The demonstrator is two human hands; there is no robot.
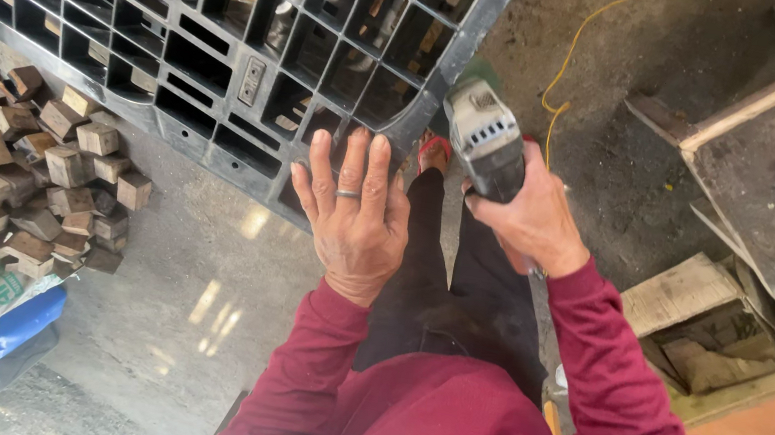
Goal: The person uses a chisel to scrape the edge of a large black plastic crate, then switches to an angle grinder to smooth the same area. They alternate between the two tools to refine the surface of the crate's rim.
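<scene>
L hand: flat, fingers spread, pressing fwd | R hand: fist-gripped, arm bent

Bright, even daylight; sun patches glare on the concrete floor at 7 o'clock; sharp focus, wide-angle bending at edges

Just one view here, worn on the person's head and aimed almost straight down the body. It sits close: the left hand and right hand fill the middle, with the grey plastic pallet right ahead along the top edge. Concrete floor shows lower left. The wide lens probably bends the edges a bit.
</scene>
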